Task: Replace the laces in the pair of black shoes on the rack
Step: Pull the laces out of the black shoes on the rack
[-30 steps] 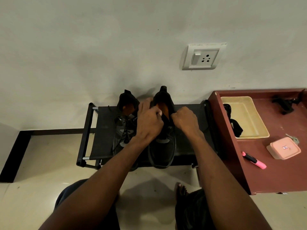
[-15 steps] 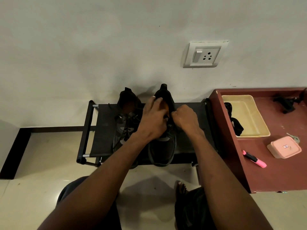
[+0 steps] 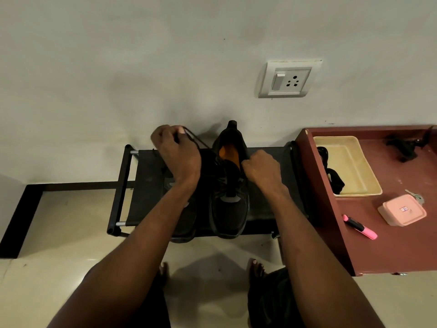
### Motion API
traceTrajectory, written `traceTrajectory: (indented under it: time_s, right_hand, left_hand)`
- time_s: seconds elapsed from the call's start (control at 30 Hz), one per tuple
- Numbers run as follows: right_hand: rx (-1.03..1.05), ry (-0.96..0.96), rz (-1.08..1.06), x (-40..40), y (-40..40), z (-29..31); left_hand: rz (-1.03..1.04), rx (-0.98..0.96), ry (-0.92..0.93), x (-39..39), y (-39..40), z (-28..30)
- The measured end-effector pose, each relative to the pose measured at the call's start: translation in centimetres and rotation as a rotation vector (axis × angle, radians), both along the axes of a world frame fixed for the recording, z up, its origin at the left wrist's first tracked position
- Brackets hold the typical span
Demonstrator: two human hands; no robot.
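Two black shoes stand side by side on a low black rack (image 3: 146, 185) against the wall. The right shoe (image 3: 228, 202) has an orange insole and its tongue lies bare. The left shoe (image 3: 186, 218) is mostly hidden under my left forearm. My left hand (image 3: 176, 153) is raised up and to the left, pinching a dark lace (image 3: 197, 139) that runs taut down to the right shoe. My right hand (image 3: 261, 169) grips the right side of that shoe's collar.
A maroon table (image 3: 383, 245) stands right of the rack with a cream tray (image 3: 354, 166), a pink box (image 3: 402, 210), a pink highlighter (image 3: 359, 227), keys and a black object at the back. Dark laces (image 3: 332, 176) hang at the tray's left. A wall socket (image 3: 287, 79) is above. My bare feet are on the floor.
My left hand has left the right shoe's opening and pulled up and to the left, drawing the lace out taut. My right hand stays at the shoe's collar.
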State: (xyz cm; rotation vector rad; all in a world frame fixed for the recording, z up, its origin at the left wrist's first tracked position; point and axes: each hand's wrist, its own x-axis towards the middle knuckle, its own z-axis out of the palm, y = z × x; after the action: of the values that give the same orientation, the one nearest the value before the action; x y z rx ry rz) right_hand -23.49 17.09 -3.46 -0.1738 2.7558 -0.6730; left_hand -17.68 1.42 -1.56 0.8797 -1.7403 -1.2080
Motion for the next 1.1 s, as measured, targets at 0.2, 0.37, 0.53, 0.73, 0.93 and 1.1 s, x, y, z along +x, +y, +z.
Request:
traceTrajectory:
  time_s: [0.2,0.37,0.53,0.73,0.93,1.1]
  right_hand:
    - [0.004,0.003,0.004,0.1,-0.1,0.0]
    - [0.016,-0.016,0.003,0.1,-0.2,0.2]
    - [0.01,-0.014,0.003,0.1,-0.3,0.2]
    - [0.007,-0.021,0.009,0.2,-0.2,0.4]
    - [0.0,-0.016,0.007,0.3,0.0,0.4]
    - [0.017,-0.018,0.039,1.0,-0.7,0.4]
  left_hand:
    - [-0.291,-0.268,-0.259,0.2,0.2,-0.8]
    - [-0.856,-0.69,-0.651,0.5,2.7,-3.1]
    - [-0.913,-0.786,-0.654,0.4,2.6,-3.9]
    - [-0.465,-0.429,-0.215,0.4,2.0,-2.2]
    - [0.095,-0.07,-0.045,0.4,-0.3,0.8]
    - [-0.353,-0.166,-0.493,0.6,-0.6,-1.0]
